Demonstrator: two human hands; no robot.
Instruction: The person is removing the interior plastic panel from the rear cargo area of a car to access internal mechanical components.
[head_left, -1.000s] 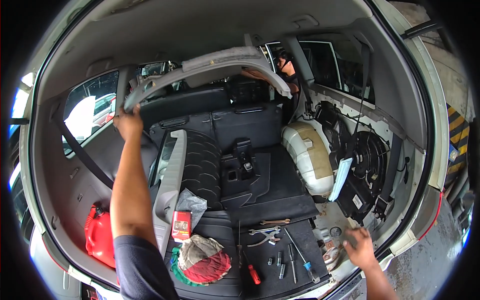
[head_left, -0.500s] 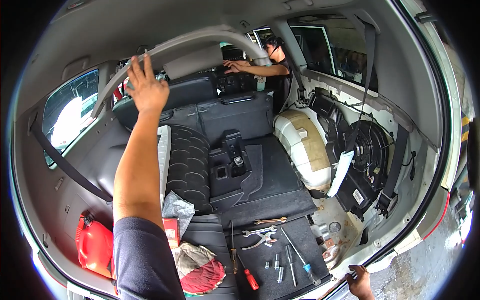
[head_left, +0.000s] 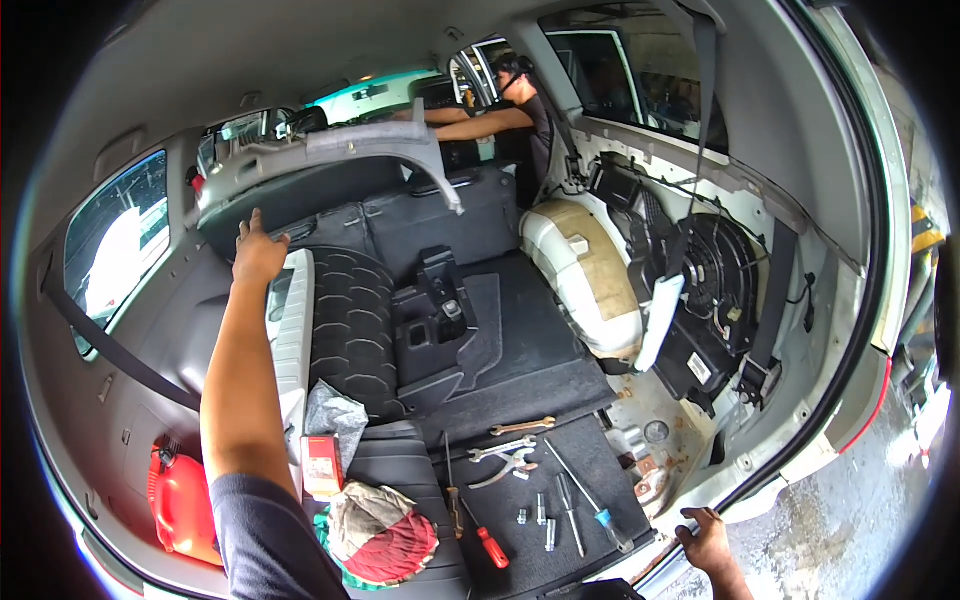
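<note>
My left hand [head_left: 260, 252] reaches forward with its fingers apart and nothing in them, just short of a long grey curved trim panel [head_left: 320, 148]. That panel lies across the tops of the dark seat backs [head_left: 375, 225], its narrow end bending down on the right. Low at the right, my right hand [head_left: 708, 545] is beside the car's rear opening edge, fingers loosely bent and apart, with nothing seen in it. A co-worker [head_left: 530, 105] at the front right stretches both arms toward the panel's far side; the panel partly hides their hands.
A tyre [head_left: 350, 325], a black plastic console [head_left: 440, 310] and a white wheel arch [head_left: 580, 270] fill the middle. Wrenches [head_left: 523, 426], screwdrivers [head_left: 490, 548] and sockets [head_left: 550, 535] lie near the rear. A red jug [head_left: 185, 505], a small red box [head_left: 321, 465] and a cloth [head_left: 385, 540] are at the left.
The trim panel has dropped from near the ceiling onto the seat backs. My left hand has come off it and lowered. My right hand has shifted slightly, and my view has turned a little.
</note>
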